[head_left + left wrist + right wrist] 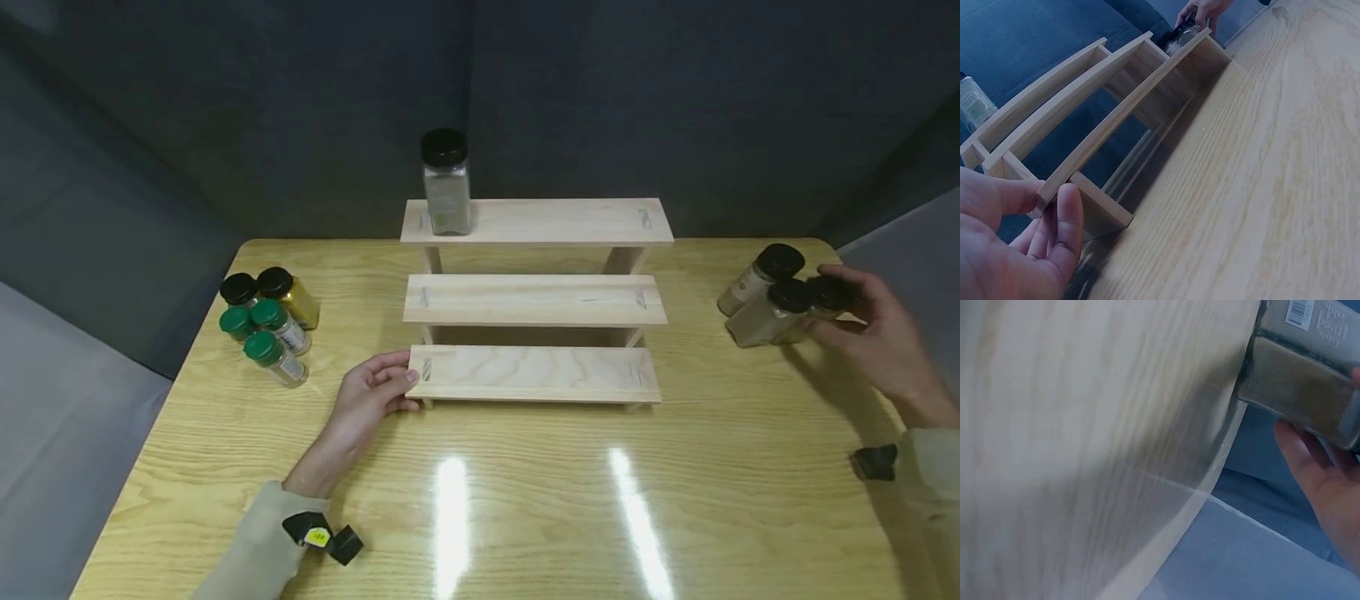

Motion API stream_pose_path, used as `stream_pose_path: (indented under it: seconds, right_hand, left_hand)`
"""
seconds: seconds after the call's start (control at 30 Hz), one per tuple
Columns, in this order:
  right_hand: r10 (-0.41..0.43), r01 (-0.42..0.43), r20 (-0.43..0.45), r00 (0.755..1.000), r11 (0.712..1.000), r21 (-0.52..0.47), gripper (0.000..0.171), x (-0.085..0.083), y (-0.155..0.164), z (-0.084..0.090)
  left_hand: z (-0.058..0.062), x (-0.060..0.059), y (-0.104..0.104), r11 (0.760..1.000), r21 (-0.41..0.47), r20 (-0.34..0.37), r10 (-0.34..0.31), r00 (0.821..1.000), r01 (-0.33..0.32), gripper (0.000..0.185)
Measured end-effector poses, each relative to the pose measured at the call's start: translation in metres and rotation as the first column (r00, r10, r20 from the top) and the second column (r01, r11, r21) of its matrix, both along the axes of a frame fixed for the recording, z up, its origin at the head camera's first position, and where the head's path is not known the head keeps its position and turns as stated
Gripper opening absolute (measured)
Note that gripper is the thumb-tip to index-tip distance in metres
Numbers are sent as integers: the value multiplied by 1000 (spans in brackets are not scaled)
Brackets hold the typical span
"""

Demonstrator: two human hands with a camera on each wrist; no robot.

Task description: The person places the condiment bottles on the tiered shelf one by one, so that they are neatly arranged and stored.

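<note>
A three-tier wooden rack (536, 373) stands mid-table. My left hand (403, 390) pinches the left end of its lowest shelf, thumb and fingers (1067, 215) on either side of the board (1116, 125). One black-lidded spice jar (447, 185) is upright on the top shelf's left end. At the right, my right hand (825, 321) curls around a tilted black-lidded jar (832, 292), the rightmost of three (768, 312). In the right wrist view that jar (1300, 387) lies against my fingers and palm (1329, 481), near the table's edge.
Several small jars with green, black and yellow-bodied tops (268, 323) cluster at the table's left. The wooden table (525, 500) ends in a rounded right edge (1197, 506), with grey cloth walls behind and grey floor below.
</note>
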State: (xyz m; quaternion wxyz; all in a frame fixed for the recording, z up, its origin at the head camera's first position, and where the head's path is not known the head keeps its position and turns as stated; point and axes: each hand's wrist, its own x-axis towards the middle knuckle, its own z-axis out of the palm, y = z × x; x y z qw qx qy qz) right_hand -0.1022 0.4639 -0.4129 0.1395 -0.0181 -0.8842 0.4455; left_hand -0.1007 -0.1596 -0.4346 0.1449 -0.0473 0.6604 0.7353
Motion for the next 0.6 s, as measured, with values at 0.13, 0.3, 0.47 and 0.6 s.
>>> stream_pose_path:
  seconds: [0.13,0.3,0.47,0.6]
  right_hand:
    - [-59,59,15,998,998,-24,76,6,0,1]
    - [-132,131,0,991,989,-71,75,17,1,3]
    - [-154,141,-85,984,979,-147,73,26,5,9]
    - [-183,160,-202,962,979,-123,72,26,9,15]
  left_hand:
    - [0,-2,1,1000,-2,-1,-6,1000,6,44]
    - [2,-3,1,1000,-2,-5,-14,1000,14,44]
    - [2,-4,0,1000,-1,-9,-15,1000,15,44]
    - [3,-4,-1,1000,-2,-12,-15,1000,15,44]
